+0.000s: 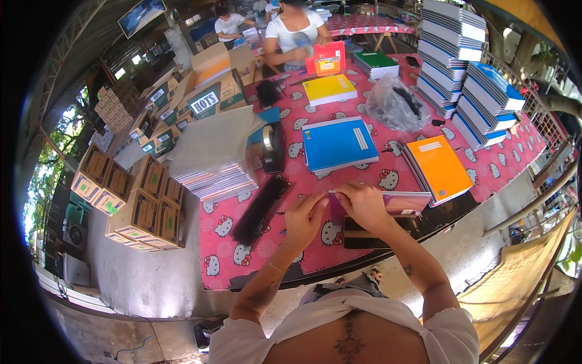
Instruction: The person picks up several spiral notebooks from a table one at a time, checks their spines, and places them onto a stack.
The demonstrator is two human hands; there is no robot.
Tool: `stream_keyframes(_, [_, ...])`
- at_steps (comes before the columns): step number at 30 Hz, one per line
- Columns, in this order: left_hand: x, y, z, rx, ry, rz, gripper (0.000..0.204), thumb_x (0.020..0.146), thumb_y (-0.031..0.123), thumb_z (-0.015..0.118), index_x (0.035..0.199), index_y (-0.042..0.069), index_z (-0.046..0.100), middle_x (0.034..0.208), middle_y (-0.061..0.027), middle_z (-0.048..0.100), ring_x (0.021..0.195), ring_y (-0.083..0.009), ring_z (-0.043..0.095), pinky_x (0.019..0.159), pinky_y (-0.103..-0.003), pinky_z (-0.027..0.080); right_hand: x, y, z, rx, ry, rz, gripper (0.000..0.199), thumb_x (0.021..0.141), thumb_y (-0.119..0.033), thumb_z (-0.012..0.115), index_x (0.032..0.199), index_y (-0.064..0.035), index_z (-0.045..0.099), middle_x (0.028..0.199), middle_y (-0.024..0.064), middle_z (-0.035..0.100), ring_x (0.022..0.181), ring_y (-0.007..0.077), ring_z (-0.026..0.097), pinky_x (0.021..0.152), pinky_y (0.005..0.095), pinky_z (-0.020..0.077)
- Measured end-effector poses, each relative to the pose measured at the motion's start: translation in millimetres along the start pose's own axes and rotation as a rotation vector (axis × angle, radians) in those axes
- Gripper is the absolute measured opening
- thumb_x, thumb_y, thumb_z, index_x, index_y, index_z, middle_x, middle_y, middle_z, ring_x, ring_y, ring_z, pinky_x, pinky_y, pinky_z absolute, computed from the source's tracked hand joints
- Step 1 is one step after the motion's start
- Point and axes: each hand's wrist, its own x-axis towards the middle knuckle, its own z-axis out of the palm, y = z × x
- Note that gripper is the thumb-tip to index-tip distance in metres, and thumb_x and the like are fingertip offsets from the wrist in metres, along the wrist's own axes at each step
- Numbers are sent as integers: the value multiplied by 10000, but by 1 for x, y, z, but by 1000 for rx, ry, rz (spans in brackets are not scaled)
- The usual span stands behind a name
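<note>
Purple-covered paper notebook [405,201], five o'clock from blue spiral notebook [337,141]. Right fingers [356,195] curled closed over its left end; left fingers [311,205] bunched beside it, hold unclear. Binding seems unfinished; tall blue-white notebook stack [450,57], one o'clock, looks done.

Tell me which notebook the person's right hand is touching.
The purple notebook, the one directly under the right hand. The blue notebook, yellow notebook and orange notebook all lie apart from that hand.
</note>
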Motion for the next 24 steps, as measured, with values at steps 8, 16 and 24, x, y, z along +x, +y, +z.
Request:
stream_keyframes(8, [4,-8,10,28,74,32,160,888,126,719,1014,29,739,796,-118,680,682,-232,669,587,-330,499,1,6,2,1,-4,7,73,832,-143,677,902,-127,688,802,65,669,682,302,675,628,407,553])
stream_keyframes(16, [27,-17,-12,126,-190,95,214,880,128,721,1072,41,685,929,-110,671,690,-229,656,613,-342,505,5,-4,-16,84,-153,25,121,850,-148,688,959,-95,694,839,109,674,744,342,673,636,443,540])
stream_keyframes(24, [40,-18,-8,49,-384,230,253,897,198,707,1103,62,651,946,-134,654,759,-318,642,657,-400,511,6,-2,-25,174,-246,44,217,815,-104,699,1026,-63,668,913,151,670,832,396,664,730,474,538])
